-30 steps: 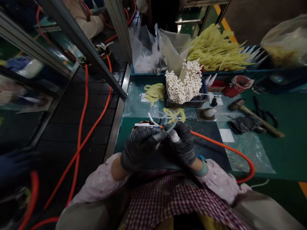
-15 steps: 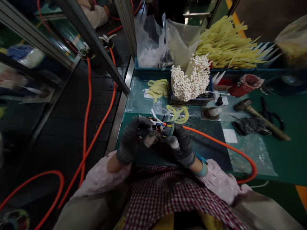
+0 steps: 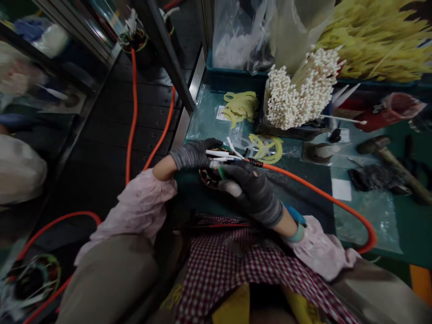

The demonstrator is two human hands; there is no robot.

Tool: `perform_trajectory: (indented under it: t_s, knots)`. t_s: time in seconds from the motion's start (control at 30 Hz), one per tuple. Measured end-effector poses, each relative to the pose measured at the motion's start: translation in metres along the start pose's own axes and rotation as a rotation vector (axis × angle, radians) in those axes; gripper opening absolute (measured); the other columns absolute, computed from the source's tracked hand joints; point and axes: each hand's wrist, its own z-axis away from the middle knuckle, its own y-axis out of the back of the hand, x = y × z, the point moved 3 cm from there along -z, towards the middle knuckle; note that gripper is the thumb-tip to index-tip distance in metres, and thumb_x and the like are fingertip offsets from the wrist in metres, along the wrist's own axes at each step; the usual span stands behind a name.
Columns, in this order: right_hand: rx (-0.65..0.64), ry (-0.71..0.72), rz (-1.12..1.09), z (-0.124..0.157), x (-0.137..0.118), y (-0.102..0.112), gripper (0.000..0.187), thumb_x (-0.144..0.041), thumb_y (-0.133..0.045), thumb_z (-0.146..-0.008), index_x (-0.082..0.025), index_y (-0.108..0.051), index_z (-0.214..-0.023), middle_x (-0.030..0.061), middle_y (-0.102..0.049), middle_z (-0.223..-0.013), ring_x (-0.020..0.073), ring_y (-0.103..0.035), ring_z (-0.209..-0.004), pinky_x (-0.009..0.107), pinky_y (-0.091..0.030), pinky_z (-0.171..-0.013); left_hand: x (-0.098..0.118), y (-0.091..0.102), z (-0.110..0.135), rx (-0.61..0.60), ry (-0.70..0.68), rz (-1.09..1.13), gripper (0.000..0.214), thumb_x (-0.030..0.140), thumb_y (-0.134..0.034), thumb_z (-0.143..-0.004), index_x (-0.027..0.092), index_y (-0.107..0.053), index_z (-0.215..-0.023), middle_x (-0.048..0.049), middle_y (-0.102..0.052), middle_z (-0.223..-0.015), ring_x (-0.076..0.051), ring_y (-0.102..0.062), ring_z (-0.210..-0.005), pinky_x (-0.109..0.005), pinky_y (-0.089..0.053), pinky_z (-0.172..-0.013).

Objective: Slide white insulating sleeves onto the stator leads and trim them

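A motor stator (image 3: 206, 179), a ring with copper windings, lies on the workbench in front of me, partly covered by my hands. White-sleeved lead wires (image 3: 219, 154) cross its top and meet an orange cable (image 3: 303, 181), which has black tie or binding at its end. In a grey glove, my left hand (image 3: 194, 154) reaches over the stator's far left side with its fingers curled on it. My right hand (image 3: 254, 191), gloved too, covers the stator's right side, thumb and fingers closed near the wires. What lies under those fingers is hidden.
Yellow strips (image 3: 266, 148) lie just beyond the stator. Behind are a bin of white-tipped sticks (image 3: 297, 101) and a pile of yellow sleeving (image 3: 381, 45). A hammer (image 3: 398, 164) lies at right. On the left, orange-cabled stators (image 3: 133, 38) stand on a dark conveyor (image 3: 101, 157).
My left hand has moved to the stator's far left side. My right hand now lies over its right side, and the dark binding on the orange cable shows. The view has shifted.
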Motion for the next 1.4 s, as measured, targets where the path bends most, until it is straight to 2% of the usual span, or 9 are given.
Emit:
perform_trajectory:
  t_s: [0.07,0.17,0.4,0.57,0.87,1.0,1.13,1.27,1.4]
  knots:
    - [-0.138,-0.054,0.220,-0.008,-0.011,-0.020,0.039,-0.049,-0.065,-0.120,-0.027,-0.083,-0.146,0.0154,-0.085,-0.143,0.0336,-0.081,-0.127,0.048,-0.069,-0.106,0.000,-0.001,-0.011,-0.057,-0.016,0.037,0.078,0.070,-0.095,-0.078,0.019,-0.079,-0.135,-0.0138,-0.086,-0.130,-0.037,-0.081,-0.120,-0.053,-0.066,-0.111]
    - [-0.238,-0.117,0.403,-0.008,-0.016,-0.047,0.032,-0.039,-0.068,-0.119,-0.024,-0.086,-0.141,0.0198,-0.085,-0.141,0.0376,-0.079,-0.127,0.053,-0.067,-0.104,0.003,-0.013,-0.007,0.055,-0.039,0.265,0.070,0.075,-0.095,-0.078,0.019,-0.079,-0.118,-0.0124,-0.086,-0.116,-0.034,-0.082,-0.108,-0.048,-0.070,-0.096]
    - [-0.082,0.056,0.155,0.038,-0.014,-0.060,0.026,-0.023,-0.074,-0.113,-0.034,-0.091,-0.129,0.0110,-0.088,-0.137,0.0359,-0.078,-0.134,0.058,-0.068,-0.114,0.011,-0.071,0.075,0.658,-0.113,0.499,0.074,0.075,-0.103,-0.078,0.023,-0.072,-0.121,-0.0111,-0.084,-0.124,-0.032,-0.084,-0.114,-0.047,-0.073,-0.099]
    - [-0.147,0.026,0.036,0.043,-0.017,-0.059,0.026,-0.028,-0.072,-0.115,-0.035,-0.090,-0.132,0.0055,-0.085,-0.150,0.0339,-0.072,-0.147,0.057,-0.061,-0.130,0.021,-0.091,0.104,0.822,-0.097,0.468,0.073,0.082,-0.097,-0.084,0.028,-0.069,-0.124,-0.0082,-0.082,-0.131,-0.031,-0.082,-0.123,-0.050,-0.071,-0.108]
    - [-0.128,0.022,-0.057,0.047,-0.009,-0.062,0.019,-0.031,-0.074,-0.113,-0.034,-0.092,-0.111,0.0068,-0.090,-0.136,0.0342,-0.075,-0.145,0.055,-0.064,-0.128,0.025,-0.098,0.110,0.883,-0.080,0.200,0.081,0.099,-0.063,-0.099,0.026,-0.065,-0.132,-0.0095,-0.079,-0.136,-0.030,-0.077,-0.132,-0.055,-0.068,-0.111]
    - [-0.029,0.022,-0.010,0.052,-0.009,-0.069,0.019,-0.038,-0.072,-0.115,-0.031,-0.090,-0.119,0.0091,-0.090,-0.130,0.0356,-0.080,-0.133,0.057,-0.068,-0.120,0.016,-0.098,0.116,0.841,-0.134,0.208,0.090,0.106,-0.069,-0.088,0.031,-0.064,-0.137,-0.0100,-0.075,-0.143,-0.035,-0.076,-0.137,-0.058,-0.068,-0.116]
    - [-0.093,-0.004,-0.011,0.052,-0.013,-0.073,0.020,-0.028,-0.070,-0.115,-0.030,-0.086,-0.125,0.0100,-0.088,-0.135,0.0346,-0.079,-0.135,0.059,-0.065,-0.125,0.000,-0.099,0.128,0.725,-0.221,0.135,0.100,0.097,-0.080,-0.087,0.034,-0.058,-0.161,-0.0140,-0.063,-0.164,-0.041,-0.065,-0.156,-0.061,-0.062,-0.129]
    - [-0.191,0.018,-0.041,0.053,-0.019,-0.055,0.025,-0.015,-0.068,-0.111,-0.030,-0.087,-0.119,0.0086,-0.090,-0.132,0.0327,-0.079,-0.137,0.059,-0.063,-0.127,-0.013,-0.105,0.139,0.675,-0.262,0.160,0.089,0.081,-0.077,-0.102,0.043,-0.047,-0.176,-0.0144,-0.054,-0.176,-0.041,-0.057,-0.166,-0.063,-0.057,-0.135]
    - [-0.178,0.049,-0.049,0.054,-0.023,-0.024,0.024,-0.025,-0.069,-0.113,-0.038,-0.088,-0.121,0.0035,-0.091,-0.130,0.0319,-0.076,-0.145,0.060,-0.063,-0.128,-0.014,-0.113,0.142,0.658,-0.213,0.103,0.095,0.082,-0.070,-0.105,0.040,-0.034,-0.183,-0.0168,-0.046,-0.184,-0.041,-0.049,-0.173,-0.063,-0.052,-0.139]
